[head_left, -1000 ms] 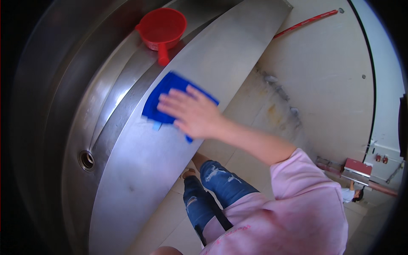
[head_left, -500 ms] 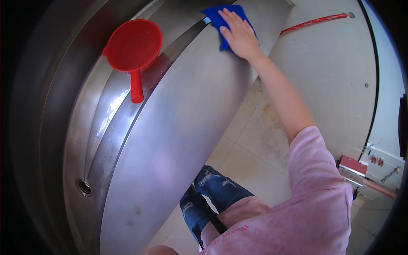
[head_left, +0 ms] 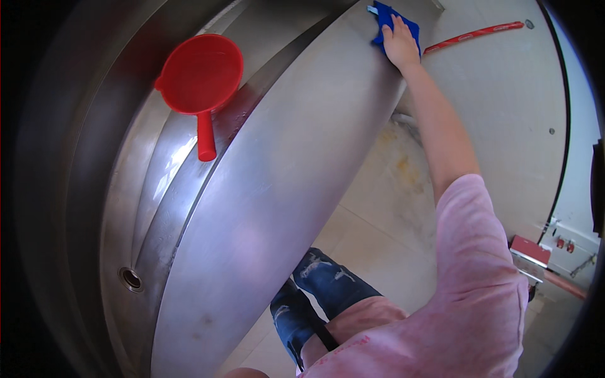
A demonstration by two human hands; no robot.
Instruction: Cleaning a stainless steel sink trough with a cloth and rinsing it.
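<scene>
One right hand (head_left: 402, 48) was down flat on one blue cloth (head_left: 382, 16), fingers stretched over it, and I had both near the far end of one steel ledge (head_left: 277, 170)! One red dipper (head_left: 201, 75) showed over the trough (head_left: 142, 318) alongside, with one round drain hole (head_left: 131, 279) there too. The left hand was out of view: its grip I couldn't tell.

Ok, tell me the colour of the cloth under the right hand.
The cloth is deep blue; it shows best in the head view.
</scene>
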